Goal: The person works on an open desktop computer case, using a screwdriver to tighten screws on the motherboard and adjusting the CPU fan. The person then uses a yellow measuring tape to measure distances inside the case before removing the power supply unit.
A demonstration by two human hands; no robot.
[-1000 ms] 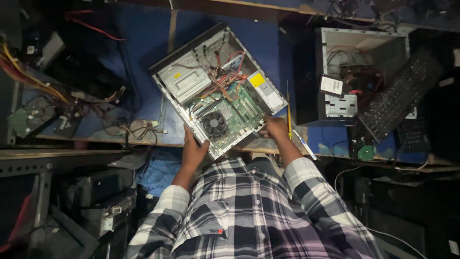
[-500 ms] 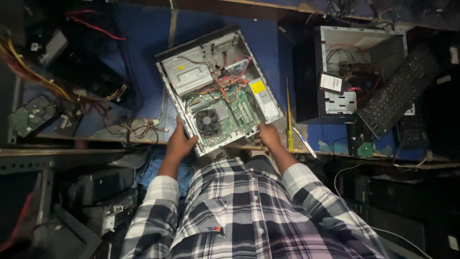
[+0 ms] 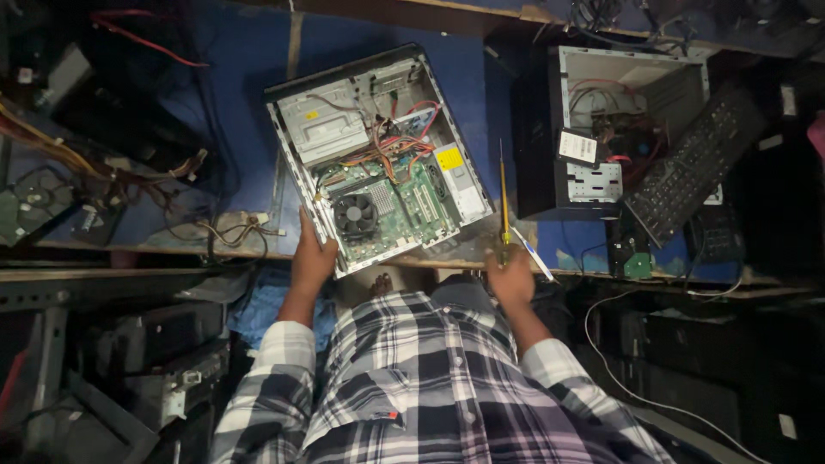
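Observation:
An open desktop computer case (image 3: 378, 155) lies tilted on the blue workbench (image 3: 215, 94), showing its green motherboard, a round cooler fan (image 3: 354, 215) and coloured wires. My left hand (image 3: 311, 258) grips the case's near left edge. My right hand (image 3: 511, 277) is off the case, at the bench's front edge. Its fingers are curled on the handle of a yellow-shafted screwdriver (image 3: 504, 193) that lies just right of the case and points away from me. My checked shirt fills the bottom of the view.
A second open black computer case (image 3: 632, 129) stands at the right with a black keyboard (image 3: 696, 163) leaning on it. Loose cables (image 3: 120, 172) and a hard drive (image 3: 26, 210) lie at the left. Metal framing and dark hardware sit below the bench.
My right hand left the case's near right corner and moved right to the screwdriver's handle. My left hand slid further left along the case edge, and the case turned slightly.

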